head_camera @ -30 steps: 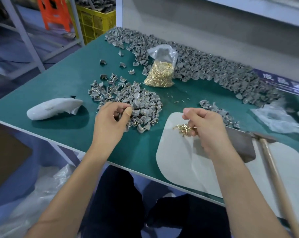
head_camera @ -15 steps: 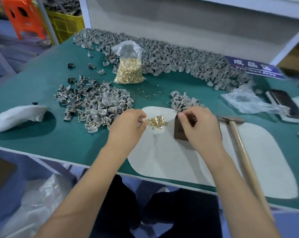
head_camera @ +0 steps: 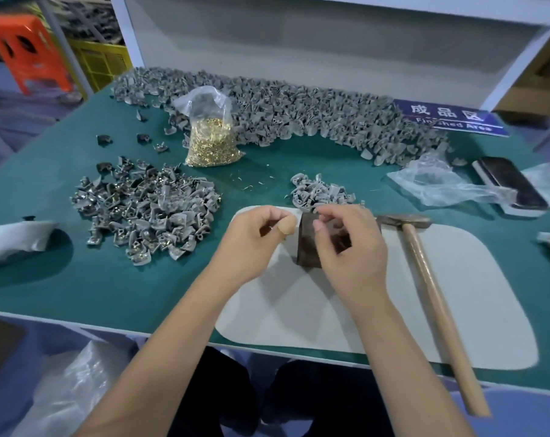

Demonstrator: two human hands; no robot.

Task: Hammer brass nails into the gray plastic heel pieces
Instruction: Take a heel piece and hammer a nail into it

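Observation:
My left hand (head_camera: 261,236) hovers over the white mat (head_camera: 456,298), fingers curled; thumb and forefinger pinch something small with a brass glint, seemingly a brass nail. My right hand (head_camera: 349,247) sits on the dark metal block (head_camera: 308,247) and pinches a blurred gray heel piece (head_camera: 338,230) on top of it. The wooden-handled hammer (head_camera: 425,279) lies on the mat to the right, untouched. A clear bag of brass nails (head_camera: 212,140) stands behind. Gray heel pieces lie in a small pile (head_camera: 321,193) beyond the block and in a left pile (head_camera: 147,212) that shows nails.
A long heap of gray pieces (head_camera: 298,118) runs along the table's back by a blue sign (head_camera: 450,119). At the right lie crumpled clear plastic (head_camera: 440,181) and a dark phone (head_camera: 510,181). A white object (head_camera: 11,241) lies at the left edge.
My left hand moved from the left pile to the mat and now covers the loose nails there. My right hand moved from the loose nails onto the metal block.

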